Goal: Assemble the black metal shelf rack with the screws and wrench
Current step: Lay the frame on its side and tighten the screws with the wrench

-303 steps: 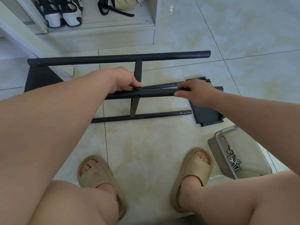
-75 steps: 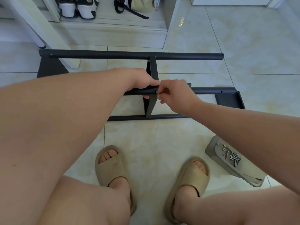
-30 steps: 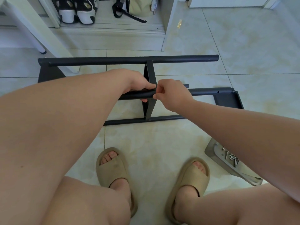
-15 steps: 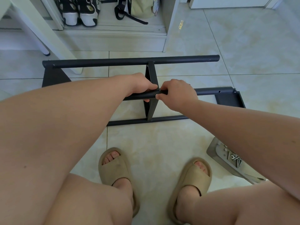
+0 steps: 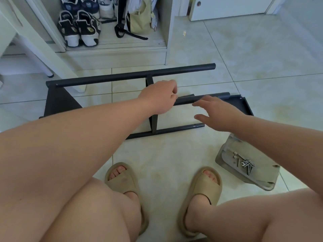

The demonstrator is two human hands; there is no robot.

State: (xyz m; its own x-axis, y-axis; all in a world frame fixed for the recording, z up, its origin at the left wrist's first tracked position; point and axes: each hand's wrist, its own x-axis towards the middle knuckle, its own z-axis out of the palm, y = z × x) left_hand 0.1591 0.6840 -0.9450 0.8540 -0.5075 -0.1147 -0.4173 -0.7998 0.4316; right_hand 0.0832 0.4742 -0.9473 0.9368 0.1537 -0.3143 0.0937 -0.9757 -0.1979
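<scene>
The black metal rack frame [image 5: 129, 76] lies on the tiled floor, its long tubes joined by a flat crossbar [image 5: 154, 122]. My left hand [image 5: 160, 98] grips the middle tube [image 5: 185, 100] near the crossbar. My right hand [image 5: 216, 112] hovers just right of it with fingers spread, off the tube and holding nothing. A black shelf panel [image 5: 244, 105] lies at the tube's right end, another black panel [image 5: 57, 102] at the left. Screws and a small wrench [image 5: 243, 163] lie in a grey tray [image 5: 227, 161] at the right.
Both my feet in tan slippers [image 5: 122, 179] stand in front of the frame. A low white cabinet holds sneakers [image 5: 78, 30] and a bag [image 5: 139, 20] beyond the frame. A white furniture leg [image 5: 43, 49] slants down at the far left.
My right hand has let go of the middle tube and drawn back to the right with fingers spread. My left hand keeps its grip. The view has tilted up a little.
</scene>
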